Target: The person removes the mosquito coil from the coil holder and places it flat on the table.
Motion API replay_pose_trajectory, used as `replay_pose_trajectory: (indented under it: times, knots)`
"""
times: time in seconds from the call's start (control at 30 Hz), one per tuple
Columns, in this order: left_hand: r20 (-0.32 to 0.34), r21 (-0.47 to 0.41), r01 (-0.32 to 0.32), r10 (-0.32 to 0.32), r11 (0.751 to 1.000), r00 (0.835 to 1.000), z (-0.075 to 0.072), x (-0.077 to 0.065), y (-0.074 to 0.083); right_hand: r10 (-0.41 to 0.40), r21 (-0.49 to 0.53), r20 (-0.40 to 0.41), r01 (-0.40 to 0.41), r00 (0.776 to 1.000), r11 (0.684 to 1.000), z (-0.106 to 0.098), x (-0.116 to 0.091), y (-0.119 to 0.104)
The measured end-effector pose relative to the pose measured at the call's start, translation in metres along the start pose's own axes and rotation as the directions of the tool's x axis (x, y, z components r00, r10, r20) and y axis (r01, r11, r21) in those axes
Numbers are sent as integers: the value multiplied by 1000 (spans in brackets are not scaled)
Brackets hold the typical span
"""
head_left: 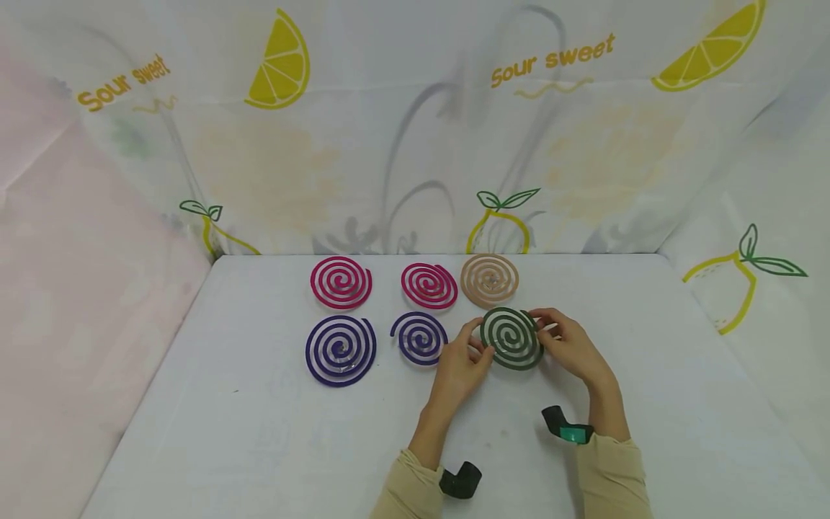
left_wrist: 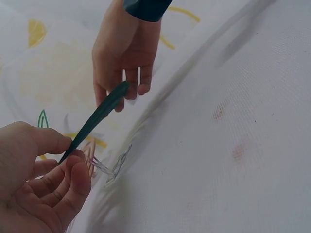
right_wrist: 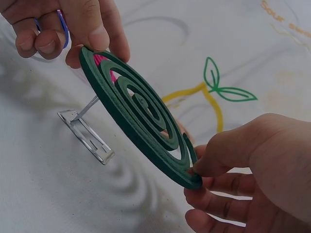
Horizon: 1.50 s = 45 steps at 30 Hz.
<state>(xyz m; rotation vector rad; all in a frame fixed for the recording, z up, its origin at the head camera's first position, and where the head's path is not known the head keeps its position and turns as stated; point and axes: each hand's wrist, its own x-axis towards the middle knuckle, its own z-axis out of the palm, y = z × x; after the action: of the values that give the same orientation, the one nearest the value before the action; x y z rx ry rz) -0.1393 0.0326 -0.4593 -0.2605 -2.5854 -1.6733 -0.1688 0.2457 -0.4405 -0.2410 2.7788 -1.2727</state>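
Observation:
A green mosquito coil is held up at a tilt between both hands, right of centre on the white table. My left hand pinches its left edge between thumb and fingers. At the opposite edge my right hand pinches the rim. In the right wrist view the green coil spans the two hands, and a small metal stand hangs below it on a thin stem. The left wrist view shows the green coil nearly edge-on. Close beside the left hand lies a small purple coil.
Behind the hands sits a tan coil, with a pink-red coil left of it. Farther left are another pink-red coil and a larger purple coil. A lemon-print cloth rises along the table's back edge.

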Motion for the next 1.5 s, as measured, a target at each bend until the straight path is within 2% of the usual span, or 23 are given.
replay_pose_trajectory:
  times: [0.97, 1.3, 1.5]
  knots:
    - [-2, 33, -44, 44, 999, 999, 9, -1, -1, -10, -1, -5, 10, 1000, 1000, -6, -3, 4]
    - [35, 34, -27, 26, 999, 999, 10, -2, 1, 18, -2, 10, -18, 1000, 1000, -10, -6, 2]
    - [77, 38, -45, 42, 998, 996, 14, -2, 1, 44, -21, 13, -43, 999, 999, -13, -8, 4]
